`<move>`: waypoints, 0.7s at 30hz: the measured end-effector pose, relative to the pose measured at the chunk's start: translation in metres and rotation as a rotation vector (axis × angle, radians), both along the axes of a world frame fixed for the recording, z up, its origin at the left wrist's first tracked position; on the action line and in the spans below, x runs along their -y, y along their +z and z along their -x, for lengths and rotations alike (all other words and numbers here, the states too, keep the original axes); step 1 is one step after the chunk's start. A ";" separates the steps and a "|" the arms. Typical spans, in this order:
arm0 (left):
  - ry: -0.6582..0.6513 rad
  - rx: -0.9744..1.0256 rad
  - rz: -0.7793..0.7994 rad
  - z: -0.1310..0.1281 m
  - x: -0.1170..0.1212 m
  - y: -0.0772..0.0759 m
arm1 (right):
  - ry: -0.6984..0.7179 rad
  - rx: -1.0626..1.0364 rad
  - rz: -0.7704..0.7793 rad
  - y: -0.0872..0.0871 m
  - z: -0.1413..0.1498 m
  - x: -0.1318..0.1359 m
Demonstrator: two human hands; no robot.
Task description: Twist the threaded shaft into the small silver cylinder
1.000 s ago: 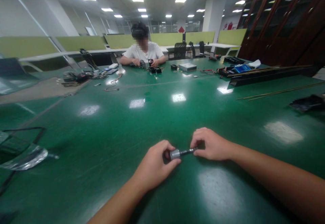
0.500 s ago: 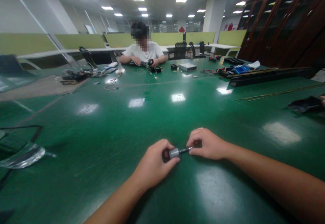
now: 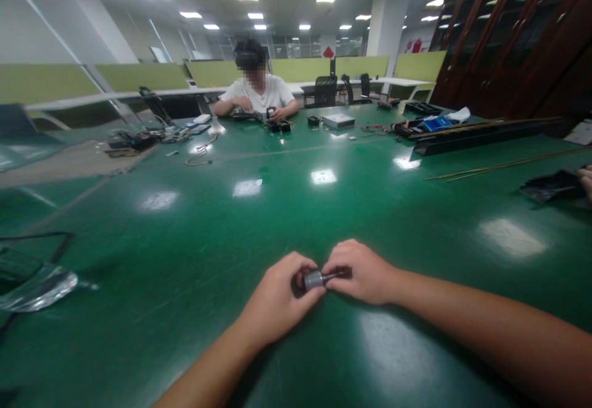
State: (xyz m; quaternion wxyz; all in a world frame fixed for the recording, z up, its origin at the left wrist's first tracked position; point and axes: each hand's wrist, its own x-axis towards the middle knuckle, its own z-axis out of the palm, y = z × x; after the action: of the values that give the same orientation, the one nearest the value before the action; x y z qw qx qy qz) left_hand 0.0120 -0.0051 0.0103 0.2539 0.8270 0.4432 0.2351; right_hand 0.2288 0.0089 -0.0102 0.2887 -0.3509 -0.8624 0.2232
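My left hand (image 3: 276, 297) is closed around a short silver metal cylinder (image 3: 313, 280), thumb in front and fingers behind. From its right end a thin shaft (image 3: 329, 276) sticks out, and my right hand (image 3: 361, 272) pinches this between thumb and fingertips. The two hands nearly meet, low over the green table. Whether the shaft is a part of the cylinder or a separate tool in it I cannot tell, as my fingers cover both ends.
Across the green tabletop (image 3: 222, 229) a person in a white shirt (image 3: 259, 97) handles black parts (image 3: 277, 126). Crumpled clear plastic (image 3: 41, 288) lies at the left. Thin rods (image 3: 490, 171) and a long black channel (image 3: 462, 141) lie at the right, near another person's hand (image 3: 587, 180).
My right hand has slid left along the shaft, up close to the cylinder. My left hand keeps its hold. The view has shifted slightly.
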 end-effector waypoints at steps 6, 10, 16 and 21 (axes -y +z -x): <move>0.001 -0.057 -0.004 -0.001 0.002 0.001 | 0.010 -0.003 -0.001 -0.001 0.000 0.001; -0.001 -0.056 0.001 -0.001 0.003 0.002 | 0.010 -0.003 0.006 0.000 -0.001 0.001; -0.003 -0.046 0.008 -0.002 0.003 0.001 | 0.014 0.003 0.006 0.000 -0.001 0.001; 0.000 -0.048 0.018 0.000 0.002 0.000 | 0.029 0.001 0.013 0.000 -0.002 -0.001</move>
State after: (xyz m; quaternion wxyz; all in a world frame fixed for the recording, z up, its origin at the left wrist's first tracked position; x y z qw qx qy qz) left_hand 0.0120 -0.0069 0.0099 0.2507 0.8299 0.4514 0.2113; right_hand 0.2307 0.0099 -0.0106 0.2828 -0.3405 -0.8659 0.2330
